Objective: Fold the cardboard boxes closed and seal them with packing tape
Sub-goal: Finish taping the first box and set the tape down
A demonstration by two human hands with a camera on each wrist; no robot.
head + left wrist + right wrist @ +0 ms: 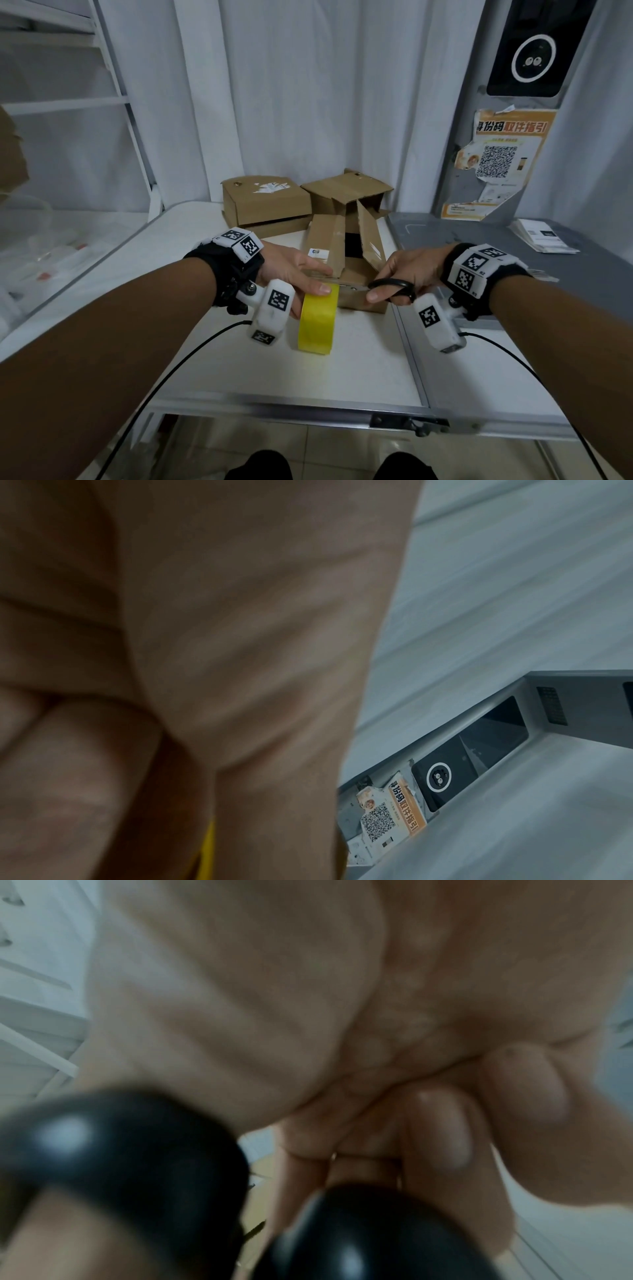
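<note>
**A:** What is at the near middle of the white bench [212, 346]?

**B:** A person's left hand [291, 270] holds a roll of yellow packing tape [318, 323] on edge, thumb laid over the top of the roll and the fingers [313, 265] stretched forward onto the near flap of a small cardboard box [346, 263]. In the left wrist view only a sliver of yellow [209, 842] shows below the palm [240, 642].

**A:** And the other hand?

**B:** The right hand [407, 270] grips black-handled scissors [394, 289], thumb and fingers curled through the loops. The blades point left at a strip of tape running from the roll to the box's near edge. The right wrist view is blurred, but the two black loops [130, 1164] sit against curled fingers [441, 1129].

**A:** How does that box lie?

**B:** It sits just beyond the roll, touching both hands, its top only partly closed: one flap stands tilted up on the right and a dark gap shows between the flaps. A small printed label lies on its left flap.

**A:** Anything behind it?

**B:** Two more boxes near the bench's far edge, against the white curtain [291, 102]. The left box [265, 204] is folded shut, with torn white label remains on top. The right box [346, 195] has loose, crumpled flaps.

**A:** And to the right?

**B:** A grey counter [479, 236] adjoins the bench, with a stack of papers [541, 236] at its far right, and an orange QR-code poster [496, 161] on the panel behind.
</note>
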